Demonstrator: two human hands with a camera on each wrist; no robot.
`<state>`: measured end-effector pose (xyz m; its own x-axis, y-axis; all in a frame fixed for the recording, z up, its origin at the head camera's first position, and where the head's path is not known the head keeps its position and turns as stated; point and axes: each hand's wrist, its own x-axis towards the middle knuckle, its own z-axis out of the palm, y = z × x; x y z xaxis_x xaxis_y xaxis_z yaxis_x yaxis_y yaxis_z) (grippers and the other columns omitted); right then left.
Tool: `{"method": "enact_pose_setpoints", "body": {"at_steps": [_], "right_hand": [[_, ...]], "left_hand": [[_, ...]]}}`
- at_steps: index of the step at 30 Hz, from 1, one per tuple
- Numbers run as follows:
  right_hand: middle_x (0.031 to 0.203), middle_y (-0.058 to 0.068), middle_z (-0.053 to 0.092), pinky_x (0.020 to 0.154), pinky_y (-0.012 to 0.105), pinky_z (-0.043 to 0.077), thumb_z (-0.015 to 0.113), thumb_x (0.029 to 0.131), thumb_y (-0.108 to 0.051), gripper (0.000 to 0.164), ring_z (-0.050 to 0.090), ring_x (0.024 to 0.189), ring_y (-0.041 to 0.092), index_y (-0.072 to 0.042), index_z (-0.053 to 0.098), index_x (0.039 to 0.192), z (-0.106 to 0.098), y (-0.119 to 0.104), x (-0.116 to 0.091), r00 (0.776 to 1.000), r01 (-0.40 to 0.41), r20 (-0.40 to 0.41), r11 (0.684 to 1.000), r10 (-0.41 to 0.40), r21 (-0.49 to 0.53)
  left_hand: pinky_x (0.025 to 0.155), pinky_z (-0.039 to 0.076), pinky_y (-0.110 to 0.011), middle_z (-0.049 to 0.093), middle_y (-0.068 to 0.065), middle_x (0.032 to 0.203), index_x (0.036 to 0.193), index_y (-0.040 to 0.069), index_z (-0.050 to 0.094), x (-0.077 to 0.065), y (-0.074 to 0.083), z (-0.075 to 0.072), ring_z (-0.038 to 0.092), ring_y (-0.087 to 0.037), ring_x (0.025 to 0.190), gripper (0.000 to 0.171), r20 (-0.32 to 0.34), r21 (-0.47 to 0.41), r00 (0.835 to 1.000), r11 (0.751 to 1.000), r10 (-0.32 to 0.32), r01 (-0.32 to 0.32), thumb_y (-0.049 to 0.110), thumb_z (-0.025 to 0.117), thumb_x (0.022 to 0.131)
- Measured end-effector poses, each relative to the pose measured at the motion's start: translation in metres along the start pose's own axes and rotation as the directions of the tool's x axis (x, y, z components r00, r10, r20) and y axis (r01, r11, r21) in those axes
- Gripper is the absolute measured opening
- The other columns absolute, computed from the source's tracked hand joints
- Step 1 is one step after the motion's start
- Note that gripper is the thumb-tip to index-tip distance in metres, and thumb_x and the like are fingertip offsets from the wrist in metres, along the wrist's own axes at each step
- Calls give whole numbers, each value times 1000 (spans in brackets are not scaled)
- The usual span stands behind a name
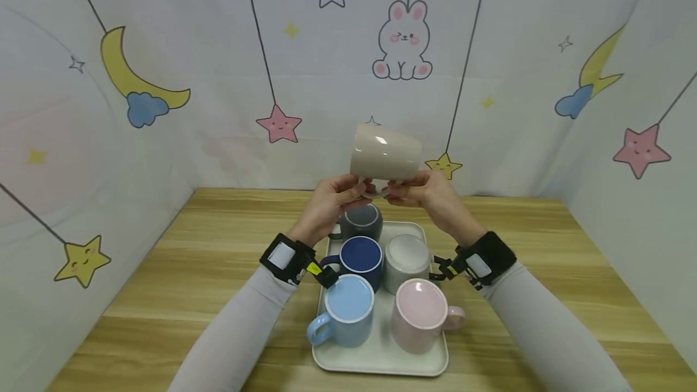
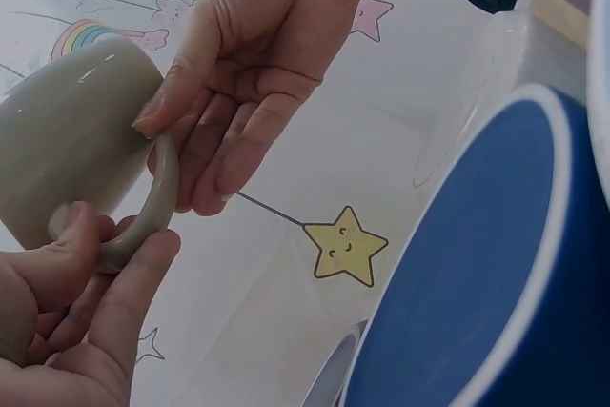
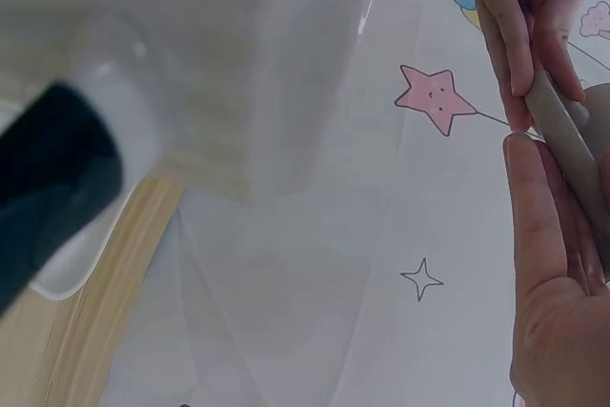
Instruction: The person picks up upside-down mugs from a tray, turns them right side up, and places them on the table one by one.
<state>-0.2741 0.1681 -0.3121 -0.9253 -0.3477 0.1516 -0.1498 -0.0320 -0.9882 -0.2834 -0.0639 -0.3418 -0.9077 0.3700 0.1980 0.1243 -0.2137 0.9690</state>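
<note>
A glossy beige mug [image 1: 385, 153] is held up on its side above the far end of the tray, its handle [image 2: 164, 193] facing down. My left hand [image 1: 336, 199] pinches one end of that handle between thumb and fingers. The right hand [image 1: 427, 196] pinches the handle's other end, close against the mug's wall. In the right wrist view, fingers of both hands meet along the handle at the right edge. The mug's mouth is hidden in the head view.
A white tray [image 1: 381, 365] on the wooden table [image 1: 218, 247] holds several mugs: dark grey [image 1: 363, 228], navy [image 1: 376, 274], white [image 1: 407, 268], light blue [image 1: 348, 325] and pink [image 1: 416, 334]. Behind the table hangs a white cloth [image 1: 229, 156] with cartoon prints.
</note>
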Motion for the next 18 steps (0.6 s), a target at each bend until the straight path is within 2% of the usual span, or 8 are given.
{"method": "enact_pose_setpoints", "body": {"at_steps": [7, 11, 18], "right_hand": [[110, 19, 67, 91, 45, 54, 66, 91, -1, 30, 68, 102, 34, 13, 59, 117, -8, 1, 0, 999, -15, 45, 999, 17, -40], [111, 21, 68, 91, 45, 54, 67, 92, -5, 32, 66, 105, 39, 10, 58, 119, -10, 3, -1, 999, -16, 51, 997, 19, -71], [112, 22, 67, 88, 40, 56, 67, 93, -9, 38, 69, 101, 30, 5, 55, 126, -9, 8, -2, 999, 12, 46, 994, -7, -109]], "left_hand": [[100, 48, -50, 65, -17, 117, 126, -2, 61, 3, 4, 0, 67, -26, 106, 29, 24, 33, 1000, 999, -2, 1, 6, 56, 99], [99, 49, -49, 66, -18, 114, 123, -3, 62, 3, 7, 0, 66, -27, 106, 27, 41, 55, 999, 998, -6, 3, 7, 56, 99], [98, 49, -51, 67, -16, 110, 121, -6, 62, 1, 11, 2, 68, -25, 102, 25, 24, 70, 1000, 997, 12, -13, 4, 56, 98]]}}
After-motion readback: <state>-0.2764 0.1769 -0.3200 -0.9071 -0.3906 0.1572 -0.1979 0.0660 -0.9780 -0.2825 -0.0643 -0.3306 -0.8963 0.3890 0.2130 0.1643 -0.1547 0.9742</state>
